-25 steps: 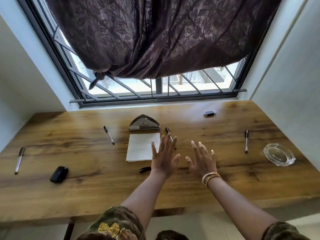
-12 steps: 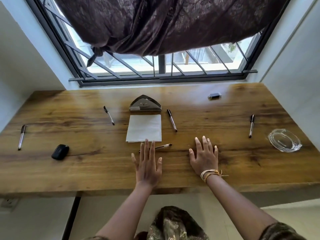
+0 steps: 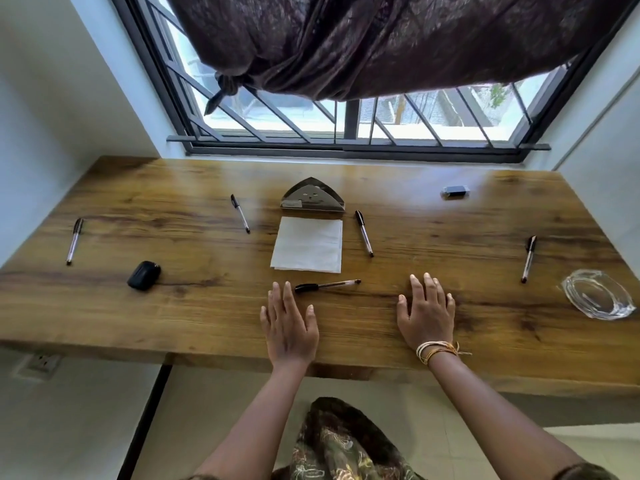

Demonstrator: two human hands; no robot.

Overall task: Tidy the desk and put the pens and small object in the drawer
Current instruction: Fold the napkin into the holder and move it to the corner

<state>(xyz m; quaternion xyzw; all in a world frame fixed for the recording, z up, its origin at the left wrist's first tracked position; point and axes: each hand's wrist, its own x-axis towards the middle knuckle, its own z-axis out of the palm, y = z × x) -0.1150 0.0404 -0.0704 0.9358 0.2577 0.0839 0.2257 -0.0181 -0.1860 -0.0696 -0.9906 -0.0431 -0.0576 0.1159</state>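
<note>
Several black-capped pens lie scattered on the wooden desk [image 3: 173, 317]: one at the far left [image 3: 74, 241], one left of centre [image 3: 240, 213], one right of the napkin [image 3: 364, 233], one at the right [image 3: 528, 259], and one lying crosswise [image 3: 327, 285] just beyond my left hand [image 3: 290, 325]. My left hand rests flat, fingers spread, holding nothing. My right hand [image 3: 426, 315] also lies flat and empty, with bracelets at the wrist. A small black case [image 3: 143, 275] sits at the left. No drawer is visible.
A white napkin [image 3: 308, 244] lies in front of a metal napkin holder [image 3: 312, 199] at the desk's centre. A small dark box [image 3: 454, 192] sits near the window. A glass ashtray [image 3: 598, 298] is at the right edge. A wall socket [image 3: 40, 364] is below left.
Both hands came down and back from raised in the air to flat on the desk near its front edge. The view tilted down, uncovering the crosswise pen.
</note>
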